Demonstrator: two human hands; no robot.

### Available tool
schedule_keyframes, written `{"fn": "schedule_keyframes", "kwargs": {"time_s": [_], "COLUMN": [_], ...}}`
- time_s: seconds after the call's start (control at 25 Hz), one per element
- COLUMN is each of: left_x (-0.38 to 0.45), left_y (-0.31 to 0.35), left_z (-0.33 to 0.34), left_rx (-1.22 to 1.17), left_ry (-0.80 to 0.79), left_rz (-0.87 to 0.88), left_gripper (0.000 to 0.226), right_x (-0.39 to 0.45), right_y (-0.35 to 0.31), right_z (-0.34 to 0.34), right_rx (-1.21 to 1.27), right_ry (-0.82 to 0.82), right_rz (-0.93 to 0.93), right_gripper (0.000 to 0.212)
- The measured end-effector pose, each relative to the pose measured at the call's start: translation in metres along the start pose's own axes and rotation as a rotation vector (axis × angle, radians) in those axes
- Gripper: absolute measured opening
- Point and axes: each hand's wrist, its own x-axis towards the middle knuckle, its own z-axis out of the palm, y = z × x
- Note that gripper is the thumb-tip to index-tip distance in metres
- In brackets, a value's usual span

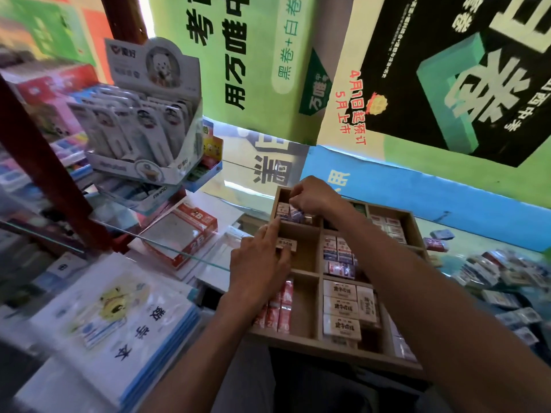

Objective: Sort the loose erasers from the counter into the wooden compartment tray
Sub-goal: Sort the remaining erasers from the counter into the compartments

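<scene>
A wooden tray (313,274) sits on the glass counter (185,248). It is square, made of pale, smooth wood, and thin walls split it into box-shaped spaces.

The right hand (316,198) reaches into the far left corner space. Its fingers are curled down onto small purple and white erasers (287,211) that stand there in a row. The left hand (259,263) is at the tray's left edge, over the middle left space. Its fingers pinch one small tan eraser (286,244) with dark print on it.

The near left space holds red and white erasers (280,308) standing on end. The near middle space holds flat cream erasers (343,308) in a stack. The space in the very middle holds red, white and blue erasers (338,254). The far right space holds pale boxy ones (389,226).

Past the tray's right edge, a heap of loose erasers (492,272) lies on the counter, blurry and mixed up.

Near the counter's left edge lies a pile of flat white notebooks (119,332) with blue sides. Beyond it sits a red cardboard box (182,234).
</scene>
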Motion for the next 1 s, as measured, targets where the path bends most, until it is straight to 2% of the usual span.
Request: {"fn": "schedule_keyframes", "kwargs": {"time_s": [0.08, 0.24, 0.4, 0.48, 0.6, 0.76, 1.0], "left_x": [0.0, 0.001, 0.0, 0.0, 0.001, 0.001, 0.0], "left_y": [0.0, 0.002, 0.002, 0.002, 0.003, 0.003, 0.003], "left_z": [0.0, -0.001, -0.001, -0.001, -0.001, -0.001, -0.001], "left_rx": [0.002, 0.018, 0.016, 0.016, 0.021, 0.031, 0.037], "left_ry": [0.003, -0.011, -0.009, -0.011, -0.016, -0.02, -0.018], "left_rz": [-0.007, -0.01, -0.019, -0.023, -0.021, -0.024, -0.023], "left_gripper": [0.058, 0.06, 0.061, 0.061, 0.061, 0.061, 0.061], "right_x": [0.002, -0.001, -0.006, -0.006, -0.007, -0.013, -0.022], "right_y": [0.006, 0.009, 0.008, 0.013, 0.02, 0.019, 0.025], "right_z": [-0.004, -0.006, -0.004, -0.009, -0.019, -0.025, -0.024], "right_rx": [-0.019, 0.035, -0.018, 0.084, 0.254, 0.12, -0.089], "right_ry": [0.045, -0.034, 0.1, 0.146, 0.071, -0.001, 0.039], "right_rz": [0.041, 0.039, 0.057, 0.095, 0.1, -0.044, -0.208], "right_gripper": [0.022, 0.022, 0.023, 0.019, 0.018, 0.032, 0.027]}}
